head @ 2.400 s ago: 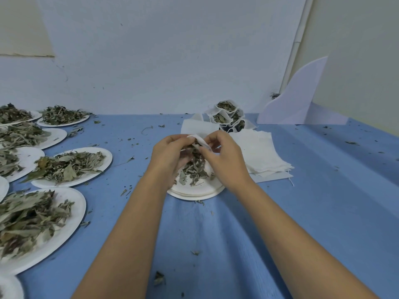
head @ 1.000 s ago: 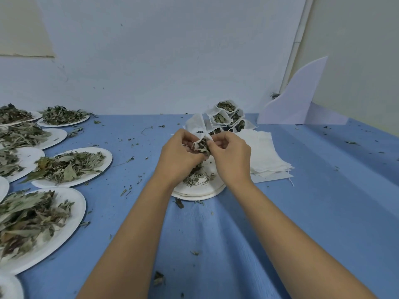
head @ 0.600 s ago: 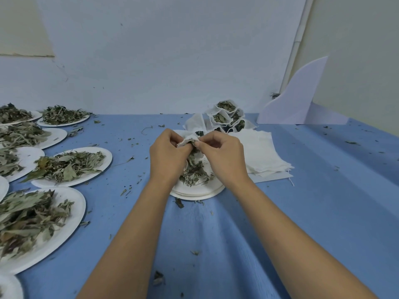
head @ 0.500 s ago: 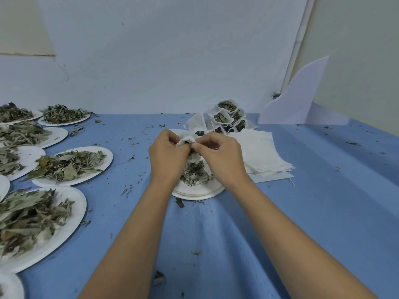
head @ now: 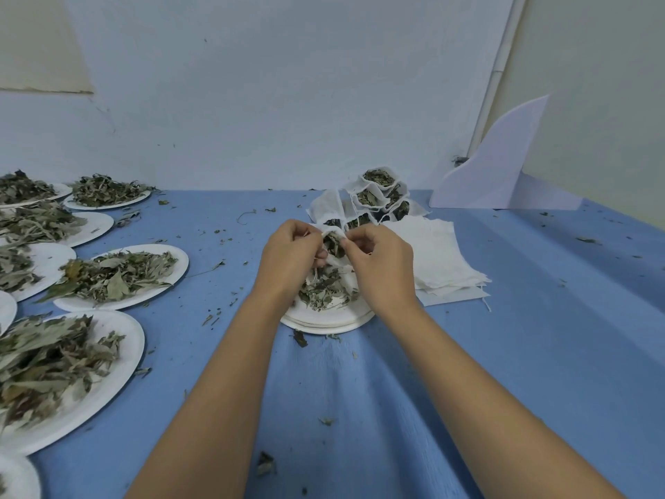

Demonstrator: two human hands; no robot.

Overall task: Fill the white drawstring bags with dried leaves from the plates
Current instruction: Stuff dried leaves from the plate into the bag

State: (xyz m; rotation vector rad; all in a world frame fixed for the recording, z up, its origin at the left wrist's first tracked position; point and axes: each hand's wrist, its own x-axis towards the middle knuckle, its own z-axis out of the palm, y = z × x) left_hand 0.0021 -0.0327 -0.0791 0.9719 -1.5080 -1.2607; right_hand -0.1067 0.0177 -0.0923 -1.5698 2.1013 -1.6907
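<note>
Pinching the crumpled mouth of a small white drawstring bag (head: pixel 333 236) from one side with the left hand (head: pixel 288 259), fingers curled tight on the thin, gauzy cloth; gripping the opposite edge of the same mouth with the right hand (head: pixel 383 270), thumb and forefinger closed on it; holding the bag between both, just above a round white paper plate (head: pixel 325 325) with a ridged rim; inside the bag, dark crinkled leaf showing through the opening; below it on the plate, a low loose heap of grey-green dried leaves (head: pixel 324 291), brittle and curled; just right of the plate, a neat stack of flat bags (head: pixel 440 257), square, soft and woven; behind the hands, a leaning pile of filled bags (head: pixel 378 196), mouths open and stuffed with leaf; underneath everything, a surface (head: pixel 521 354) draped in matte blue cloth, rippled into long folds and strewn with leaf crumbs; along the left, more plates (head: pixel 180 264) of the same round white kind, heaped with longer, paler leaves; at the far right against the wall, a curved white board (head: pixel 496 163), smooth and upright.
</note>
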